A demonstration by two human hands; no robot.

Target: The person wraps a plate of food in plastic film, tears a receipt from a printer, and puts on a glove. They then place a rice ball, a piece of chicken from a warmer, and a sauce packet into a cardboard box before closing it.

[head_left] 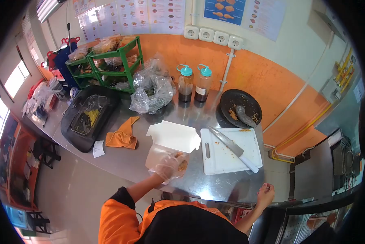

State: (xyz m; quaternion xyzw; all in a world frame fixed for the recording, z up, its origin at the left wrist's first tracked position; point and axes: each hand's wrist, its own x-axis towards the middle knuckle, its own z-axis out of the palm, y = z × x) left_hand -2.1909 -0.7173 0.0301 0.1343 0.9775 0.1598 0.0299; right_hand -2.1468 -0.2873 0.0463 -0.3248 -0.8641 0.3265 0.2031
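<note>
My left hand (167, 166), in a clear plastic glove, reaches into an open cardboard takeaway box (175, 136). Its fingers are closed around a golden-brown piece of fried food (183, 163); the glove hides part of it. The box lid is folded back towards the wall. My right hand (266, 195) hangs off the counter's right front edge with its fingers curled in; whatever is in them cannot be made out. Between the hands lies a white cutting board (213, 162) with crumbs, and a knife (231, 146) rests diagonally across it.
A stone mortar (227, 99) with pestle (245, 116) and crumbs stands behind the board. Two bottles (185, 83) with teal caps, plastic bags (152, 91) and a green rack (127, 67) line the wall. An orange cloth (123, 136) and a black container (74, 122) lie left.
</note>
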